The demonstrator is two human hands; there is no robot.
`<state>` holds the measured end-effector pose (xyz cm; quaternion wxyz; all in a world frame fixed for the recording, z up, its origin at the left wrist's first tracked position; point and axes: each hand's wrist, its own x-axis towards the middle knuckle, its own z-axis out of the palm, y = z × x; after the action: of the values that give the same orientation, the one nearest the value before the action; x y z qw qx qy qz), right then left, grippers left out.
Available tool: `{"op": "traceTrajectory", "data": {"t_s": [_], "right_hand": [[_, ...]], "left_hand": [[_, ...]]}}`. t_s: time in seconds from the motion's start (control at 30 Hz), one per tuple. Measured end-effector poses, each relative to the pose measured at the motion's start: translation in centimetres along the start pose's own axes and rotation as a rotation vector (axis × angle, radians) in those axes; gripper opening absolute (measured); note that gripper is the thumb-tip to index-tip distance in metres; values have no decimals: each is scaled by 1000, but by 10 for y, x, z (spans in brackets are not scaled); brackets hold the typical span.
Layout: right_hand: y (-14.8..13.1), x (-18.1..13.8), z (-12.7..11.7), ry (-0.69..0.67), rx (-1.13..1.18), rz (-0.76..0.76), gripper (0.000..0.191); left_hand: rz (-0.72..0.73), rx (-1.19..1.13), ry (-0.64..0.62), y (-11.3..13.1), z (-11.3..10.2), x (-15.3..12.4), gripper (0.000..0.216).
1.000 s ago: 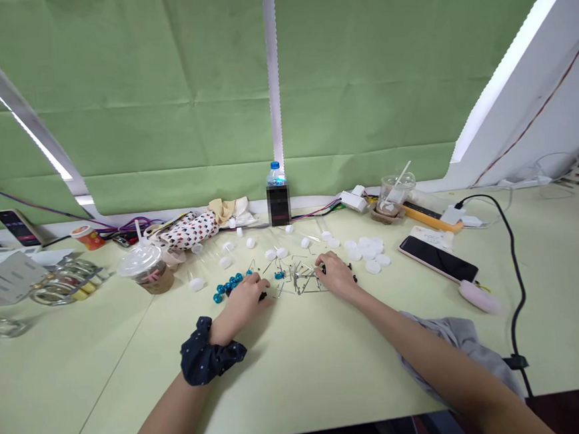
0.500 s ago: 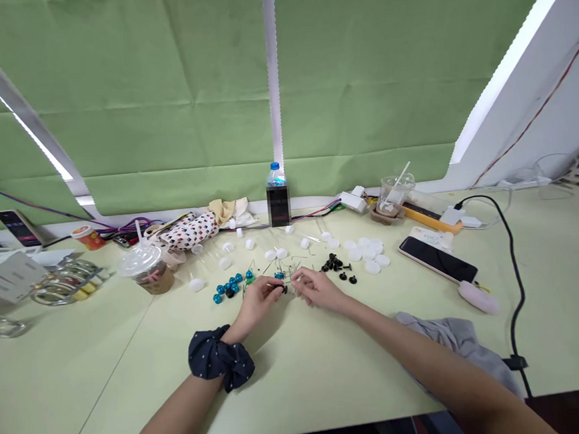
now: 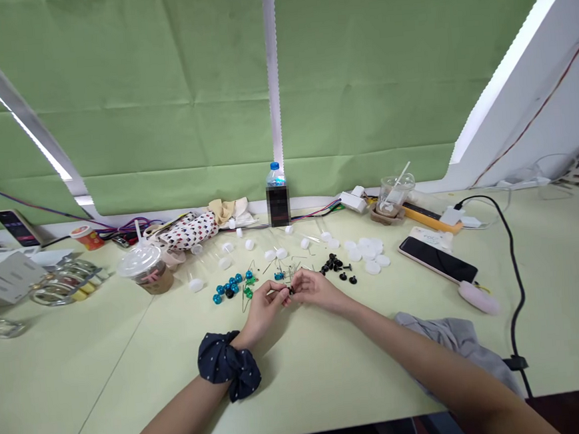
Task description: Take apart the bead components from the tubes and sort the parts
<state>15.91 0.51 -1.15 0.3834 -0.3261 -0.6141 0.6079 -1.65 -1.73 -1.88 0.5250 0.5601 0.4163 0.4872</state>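
Observation:
My left hand (image 3: 265, 306) and my right hand (image 3: 314, 290) meet fingertip to fingertip over the pale green table (image 3: 302, 376), both pinched on a small black bead (image 3: 290, 290) and a thin metal pin. A dark dotted scrunchie (image 3: 229, 374) sits on my left wrist. Just beyond my hands lie loose metal pins (image 3: 288, 268), blue beads (image 3: 227, 289), green beads (image 3: 248, 291) and black beads (image 3: 337, 265). White caps (image 3: 367, 251) are scattered further back.
A lidded drink cup (image 3: 146, 268) stands at the left, a water bottle (image 3: 277, 198) at the back centre. A phone (image 3: 438, 259) and black cable (image 3: 513, 273) lie at the right, grey cloth (image 3: 454, 338) by my right forearm. Clutter lines the back edge.
Both hands lifted off the bead and pin piles and drew together toward me. They now pinch a black bead and a pin between them.

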Motion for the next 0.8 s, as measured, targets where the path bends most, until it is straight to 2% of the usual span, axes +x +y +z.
{"op": "traceTrajectory", "data": {"t_s": [0.07, 0.17, 0.2, 0.27, 0.33, 0.37, 0.5, 0.53, 0.6, 0.67, 0.73, 0.8], "right_hand": [[-1, 0, 1, 32, 9, -12, 42], [1, 1, 3, 10, 25, 89, 37], [1, 1, 3, 7, 20, 81, 36], [2, 2, 4, 38, 7, -30, 35], [2, 3, 3, 110, -2, -147, 46], [2, 3, 3, 133, -7, -154, 51], [1, 2, 3, 45, -40, 76, 37], [1, 2, 3, 22, -51, 80, 37], [0, 1, 2, 38, -62, -25, 33], [0, 1, 2, 96, -55, -122, 44], [0, 1, 2, 104, -44, -66, 48], [1, 2, 2, 51, -51, 41, 39]], "left_hand": [[5, 16, 23, 1, 1, -1, 28], [12, 20, 15, 2, 2, -1, 30], [8, 19, 15, 3, 2, -1, 30], [-8, 12, 33, 3, 2, -1, 32], [-26, 2, 57, 4, 3, -1, 34], [-31, -3, 61, 5, 3, -1, 34], [-21, -4, 25, 6, 4, -1, 33], [-22, -2, 20, 5, 4, -1, 33], [-25, 4, 29, 4, 3, -1, 33], [-23, 7, 45, 3, 2, 0, 32], [-15, 0, 37, 1, 2, 0, 31], [-11, -5, 14, 0, 2, -1, 31]]}}
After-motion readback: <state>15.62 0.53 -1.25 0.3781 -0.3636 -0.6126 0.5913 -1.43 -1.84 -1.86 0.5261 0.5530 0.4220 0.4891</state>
